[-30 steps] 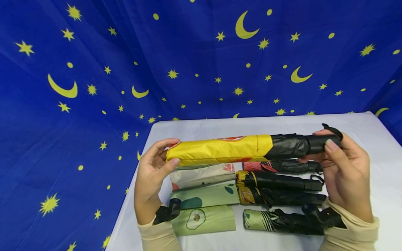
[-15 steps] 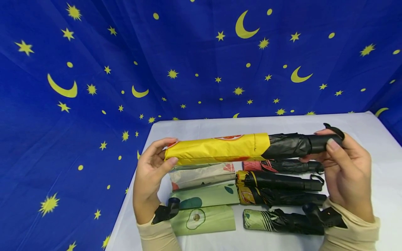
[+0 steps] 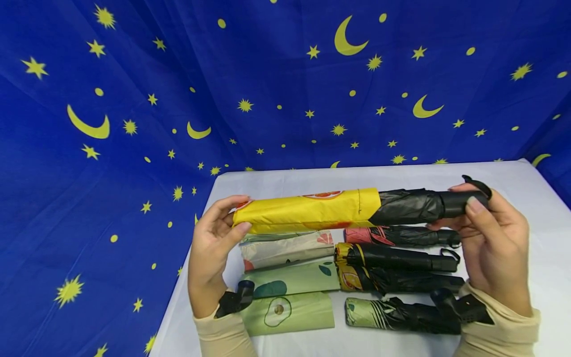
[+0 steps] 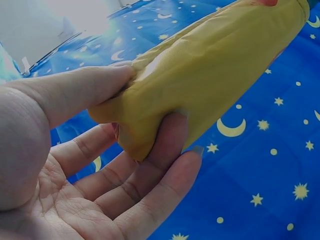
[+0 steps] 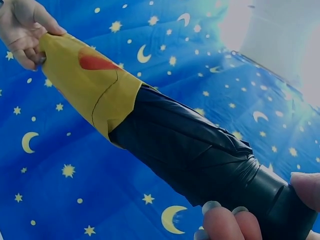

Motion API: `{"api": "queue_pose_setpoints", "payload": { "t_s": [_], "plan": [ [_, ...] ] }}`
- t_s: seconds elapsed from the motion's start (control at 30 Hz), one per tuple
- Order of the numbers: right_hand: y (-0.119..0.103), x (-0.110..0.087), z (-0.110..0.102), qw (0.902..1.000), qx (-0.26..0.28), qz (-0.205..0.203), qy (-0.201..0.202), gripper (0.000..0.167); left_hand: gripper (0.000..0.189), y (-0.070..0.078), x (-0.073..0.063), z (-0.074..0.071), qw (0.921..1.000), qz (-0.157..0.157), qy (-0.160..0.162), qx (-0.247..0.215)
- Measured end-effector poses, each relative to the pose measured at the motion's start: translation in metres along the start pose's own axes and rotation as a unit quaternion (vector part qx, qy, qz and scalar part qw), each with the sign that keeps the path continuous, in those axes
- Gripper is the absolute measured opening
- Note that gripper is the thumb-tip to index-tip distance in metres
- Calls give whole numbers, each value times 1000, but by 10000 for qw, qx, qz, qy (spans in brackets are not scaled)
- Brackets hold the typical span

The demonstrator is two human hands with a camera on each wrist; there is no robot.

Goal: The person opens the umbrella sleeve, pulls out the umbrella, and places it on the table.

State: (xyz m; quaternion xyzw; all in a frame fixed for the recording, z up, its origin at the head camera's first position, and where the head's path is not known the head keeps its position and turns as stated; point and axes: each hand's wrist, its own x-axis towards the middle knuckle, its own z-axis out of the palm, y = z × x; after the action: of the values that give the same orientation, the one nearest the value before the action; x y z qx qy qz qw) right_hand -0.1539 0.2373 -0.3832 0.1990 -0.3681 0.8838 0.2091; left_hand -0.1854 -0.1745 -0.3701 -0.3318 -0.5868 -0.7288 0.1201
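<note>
A folded umbrella (image 3: 403,207) with a black canopy is held level above the table, partly inside a yellow fabric sleeve (image 3: 303,212) printed with red fruit slices. At the sleeve's closed end, my left hand (image 3: 211,248) pinches the cloth between thumb and fingers, as the left wrist view confirms. My right hand (image 3: 497,243) grips the umbrella's black handle (image 3: 464,204), its wrist strap (image 3: 477,184) looping over the fingers. Between the hands, a stretch of black canopy shows beyond the sleeve's open edge. The part of the umbrella inside the sleeve is hidden.
Below the hands lie flat sleeves: an avocado-print one (image 3: 290,315), a leaf-print one (image 3: 294,278) and a cream one (image 3: 287,250), another mostly covered. To their right lie folded umbrellas: pink-black (image 3: 401,236), yellow-black (image 3: 397,257), orange-print (image 3: 401,281), green-black (image 3: 401,315). A blue star-patterned curtain (image 3: 285,74) stands behind.
The hands have drawn slightly apart. The yellow sleeve has shifted a little left and the umbrella handle a little right, so more black canopy shows.
</note>
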Motion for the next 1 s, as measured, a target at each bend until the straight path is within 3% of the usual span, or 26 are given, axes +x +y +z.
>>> {"api": "queue_pose_setpoints", "payload": {
  "t_s": [0.27,0.6,1.0],
  "plan": [
    [0,1,0,10000,75,-36,16,30,38,-1,0,-1,10000,0,6,6],
    [0,2,-3,9999,-129,29,72,29,33,-2,0,-4,9997,-16,252,15],
    [-2,3,-6,9995,210,-90,203,29,32,-1,0,-8,9987,169,456,-119]
  ]
}}
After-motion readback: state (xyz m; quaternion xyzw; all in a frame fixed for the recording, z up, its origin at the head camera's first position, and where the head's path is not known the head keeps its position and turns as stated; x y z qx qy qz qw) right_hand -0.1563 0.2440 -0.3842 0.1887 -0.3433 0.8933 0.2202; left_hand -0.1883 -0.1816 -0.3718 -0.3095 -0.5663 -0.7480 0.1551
